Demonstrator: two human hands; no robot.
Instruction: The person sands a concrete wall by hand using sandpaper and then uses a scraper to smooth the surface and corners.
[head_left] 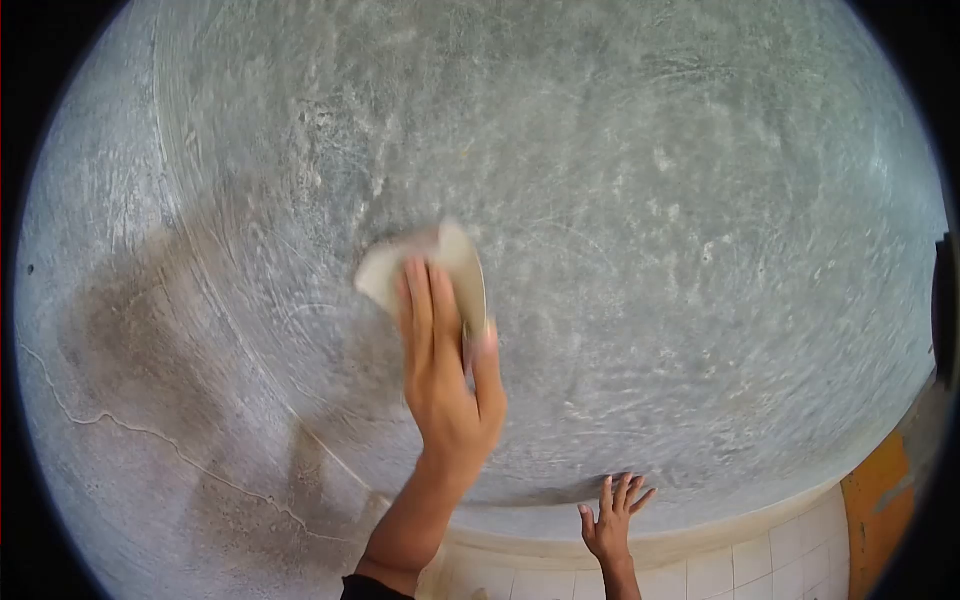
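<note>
My left hand (450, 390) presses a pale, flexible sheet (465, 265) against a rough grey plaster surface (650, 250). The thumb grips the sheet's right edge while the other fingers lie over its face; the sheet is slightly blurred and bent. Lower right, my right hand (612, 520) has its fingers spread, with the fingertips on the lower part of the grey surface. It holds nothing.
A thin crack (180, 450) runs across the brownish, patchy plaster at lower left, beyond a long curved seam (255, 365). White tiles (710, 570) line the bottom edge. An orange patch (878, 490) and a dark object (944, 310) stand at the right edge.
</note>
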